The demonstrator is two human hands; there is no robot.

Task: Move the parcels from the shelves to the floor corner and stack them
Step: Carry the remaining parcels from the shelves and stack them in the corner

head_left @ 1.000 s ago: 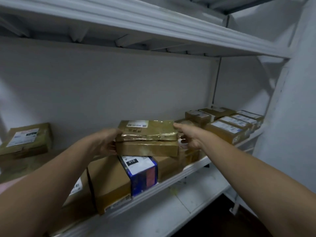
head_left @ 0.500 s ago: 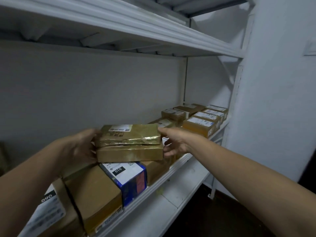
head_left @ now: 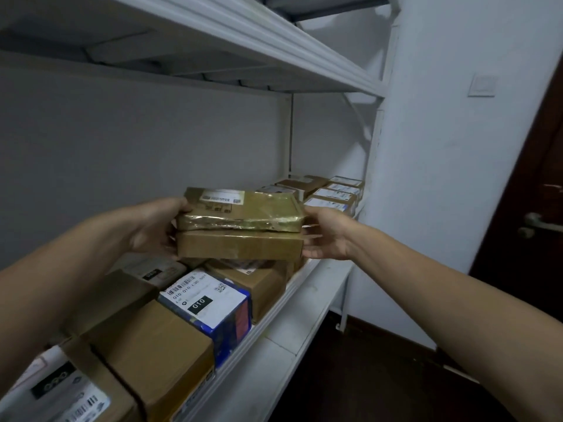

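Note:
Two flat parcels are held one on the other above the middle shelf point(head_left: 292, 303): a shiny tape-wrapped parcel point(head_left: 243, 210) with a white label on top of a plain brown carton point(head_left: 240, 246). My left hand point(head_left: 155, 226) grips their left ends and my right hand point(head_left: 327, 236) grips their right ends. Under them on the shelf lie more parcels: a blue box with a white "010" label point(head_left: 213, 303), a brown box point(head_left: 158, 348) and a labelled box point(head_left: 61, 391) at the lower left.
Several small labelled boxes point(head_left: 332, 193) sit at the shelf's far right end. An upper shelf point(head_left: 243, 41) hangs overhead. A white wall with a switch point(head_left: 483, 83) and a dark door point(head_left: 536, 208) stand right. The dark floor point(head_left: 380, 376) lies below.
The two stacked parcels have come up off the parcels below and toward me, held between both hands. My view has swung right, bringing the door into sight.

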